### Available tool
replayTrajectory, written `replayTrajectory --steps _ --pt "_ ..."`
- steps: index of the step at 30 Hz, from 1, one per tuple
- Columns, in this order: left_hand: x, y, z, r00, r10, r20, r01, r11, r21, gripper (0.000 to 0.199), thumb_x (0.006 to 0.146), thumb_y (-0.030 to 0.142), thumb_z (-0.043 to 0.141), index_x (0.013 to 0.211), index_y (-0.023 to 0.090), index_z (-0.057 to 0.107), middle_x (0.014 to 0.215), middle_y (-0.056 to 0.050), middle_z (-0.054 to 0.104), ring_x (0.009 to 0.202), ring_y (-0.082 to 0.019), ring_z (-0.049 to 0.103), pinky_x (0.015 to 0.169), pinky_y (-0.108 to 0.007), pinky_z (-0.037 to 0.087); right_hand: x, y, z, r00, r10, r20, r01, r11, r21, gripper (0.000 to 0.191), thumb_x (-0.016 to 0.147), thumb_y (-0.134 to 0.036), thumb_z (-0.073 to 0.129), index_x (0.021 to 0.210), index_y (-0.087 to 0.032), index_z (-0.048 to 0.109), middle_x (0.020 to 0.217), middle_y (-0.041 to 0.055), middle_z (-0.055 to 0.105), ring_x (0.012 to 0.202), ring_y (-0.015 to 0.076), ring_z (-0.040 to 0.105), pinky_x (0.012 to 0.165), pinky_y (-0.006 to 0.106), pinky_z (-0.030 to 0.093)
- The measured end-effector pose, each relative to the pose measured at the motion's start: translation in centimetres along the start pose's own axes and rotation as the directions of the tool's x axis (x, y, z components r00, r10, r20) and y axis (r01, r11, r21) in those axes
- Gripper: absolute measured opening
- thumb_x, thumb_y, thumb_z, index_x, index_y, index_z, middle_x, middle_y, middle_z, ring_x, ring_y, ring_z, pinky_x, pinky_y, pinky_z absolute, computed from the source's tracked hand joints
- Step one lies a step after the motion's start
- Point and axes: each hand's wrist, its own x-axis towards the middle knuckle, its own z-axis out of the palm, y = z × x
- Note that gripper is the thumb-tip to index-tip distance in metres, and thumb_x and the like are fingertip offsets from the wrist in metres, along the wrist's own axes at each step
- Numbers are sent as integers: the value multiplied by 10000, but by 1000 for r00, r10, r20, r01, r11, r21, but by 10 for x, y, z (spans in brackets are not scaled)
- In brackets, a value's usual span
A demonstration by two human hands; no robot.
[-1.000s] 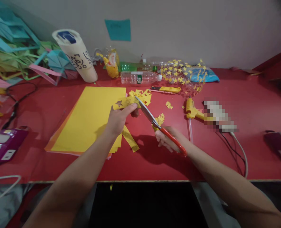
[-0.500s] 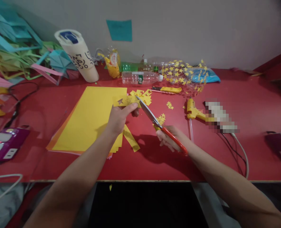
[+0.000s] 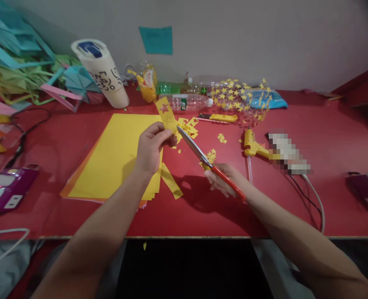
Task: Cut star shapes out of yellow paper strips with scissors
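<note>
Presently, left hand (image 3: pixel 151 148) pinches narrow yellow paper strip (image 3: pixel 169 120) with star-shaped hole; right hand (image 3: pixel 232 174) grips red-handled metal scissors (image 3: pixel 192 144), tips at strip's edge.

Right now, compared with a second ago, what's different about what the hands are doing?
The left fingers shifted slightly left and turned the yellow strip: its free end, pointing left before, now points upward in the view. Nothing was let go. The right fingers still hold the scissors, nearly unmoved.
</note>
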Motion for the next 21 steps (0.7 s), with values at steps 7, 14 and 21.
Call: replayTrajectory --steps 7,14,21 --pt "1 0 -3 999 22 33 -24 998 61 69 726 188 543 661 183 522 514 48 541 483 -61 535 499 -193 444 1 8 -4 999 -31 28 34 992 -119 445 731 -590 570 576 -205 408 389 -82 395 316 59 383 402 230 355" --pt "1 -2 -4 998 29 52 -35 992 124 71 733 187 537 664 185 520 515 47 543 489 -64 534 512 -199 455 1 8 -6 999 -25 40 31 990 -137 438 738 -587 558 590 -200 418 408 -69 410 329 60 380 389 225 310" --pt "1 -1 -4 998 35 60 -42 991 126 77 723 170 531 648 183 519 504 51 532 483 -61 527 509 -198 448 1 7 -5 999 -20 44 25 991 -135 441 734 -593 555 595 -199 415 413 -74 388 321 60 382 364 215 294"
